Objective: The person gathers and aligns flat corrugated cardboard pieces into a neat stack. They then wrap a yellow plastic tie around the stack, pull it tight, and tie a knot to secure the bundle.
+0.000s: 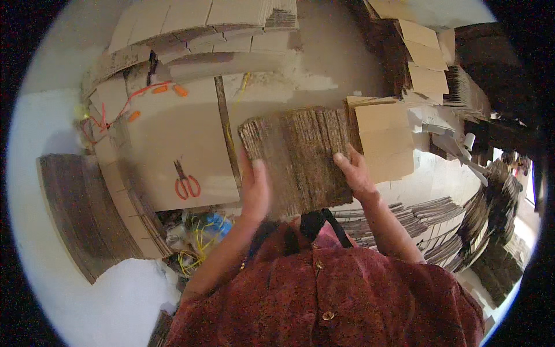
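Between my two hands is a thick stack of cardboard sheets (pixel 300 159), its layered brown edges facing up. My left hand (pixel 255 188) presses against the left side of the stack, thumb along its edge. On the opposite side my right hand (pixel 355 173) grips it, with the thumb on top and the other fingers mostly hidden. To the left, scissors with red-orange handles (pixel 187 186) lie on a large flat cardboard surface (pixel 173 133). Just beyond my right hand is a pile of tan cardboard pieces (pixel 384 139).
Tall cardboard stacks (pixel 196 23) stand at the back. Another bundle (pixel 75 208) is at the far left. Orange pieces (pixel 180 91) and red cord (pixel 139 92) lie on the cardboard. Yellow strings and blue plastic (pixel 217 224) sit below it. Layered cardboard (pixel 428 217) spreads at the right.
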Motion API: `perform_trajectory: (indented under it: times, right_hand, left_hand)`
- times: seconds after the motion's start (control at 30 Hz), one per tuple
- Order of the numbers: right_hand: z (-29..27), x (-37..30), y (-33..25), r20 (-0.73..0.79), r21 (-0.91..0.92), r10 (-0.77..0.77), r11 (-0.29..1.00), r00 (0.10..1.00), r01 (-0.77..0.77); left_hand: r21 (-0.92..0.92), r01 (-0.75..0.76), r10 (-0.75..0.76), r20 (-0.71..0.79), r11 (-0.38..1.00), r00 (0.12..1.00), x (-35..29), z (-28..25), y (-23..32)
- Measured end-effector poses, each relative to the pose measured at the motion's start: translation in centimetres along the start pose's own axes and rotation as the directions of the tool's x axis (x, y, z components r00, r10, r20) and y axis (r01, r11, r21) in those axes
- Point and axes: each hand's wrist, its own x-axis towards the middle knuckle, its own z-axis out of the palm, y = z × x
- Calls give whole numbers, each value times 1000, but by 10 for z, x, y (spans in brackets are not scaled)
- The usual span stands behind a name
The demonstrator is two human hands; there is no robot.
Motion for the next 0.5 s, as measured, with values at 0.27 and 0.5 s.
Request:
perform_trajectory:
  times: [0.27, 0.5]
  right_hand:
    - [-17, 36, 50, 22, 33, -16, 999, 1000, 15]
    - [4, 11, 16, -157, -25, 85, 996, 984, -90]
  left_hand:
    - [284, -47, 59, -34, 958, 998, 21, 7, -1]
    - [208, -74, 82, -31, 975, 996, 19, 11, -8]
